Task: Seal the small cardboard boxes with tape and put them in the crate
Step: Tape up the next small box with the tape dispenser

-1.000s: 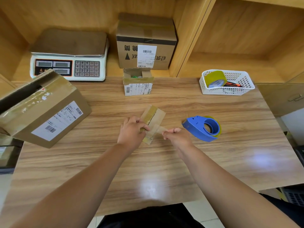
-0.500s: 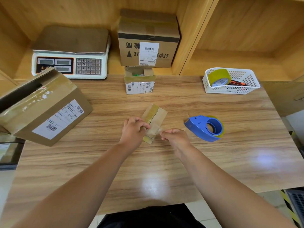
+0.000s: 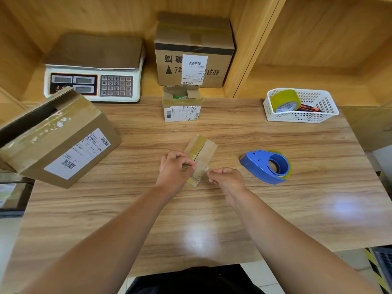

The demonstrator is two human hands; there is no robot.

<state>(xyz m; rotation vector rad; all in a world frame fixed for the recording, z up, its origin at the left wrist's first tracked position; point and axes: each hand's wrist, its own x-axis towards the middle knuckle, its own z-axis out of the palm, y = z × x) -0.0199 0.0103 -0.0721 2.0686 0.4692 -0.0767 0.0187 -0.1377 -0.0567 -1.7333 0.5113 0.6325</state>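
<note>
On our table point(image 3: 212, 219), one small box at the back point(image 3: 182, 107) stands open and untaped, so work is left. Mid-table, our left hand point(image 3: 176, 166) grips the slim box point(image 3: 204, 148) while our right hand point(image 3: 224, 177) pinches a tape strip point(image 3: 202, 166) across it. We judge sealing underway, crating not begun.

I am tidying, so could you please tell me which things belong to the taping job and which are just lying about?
Job: small box in left hand, tape strip in right hand, blue dispenser, open small box.
Lying about: scale, tilted big box, shelf box, white basket.
</note>
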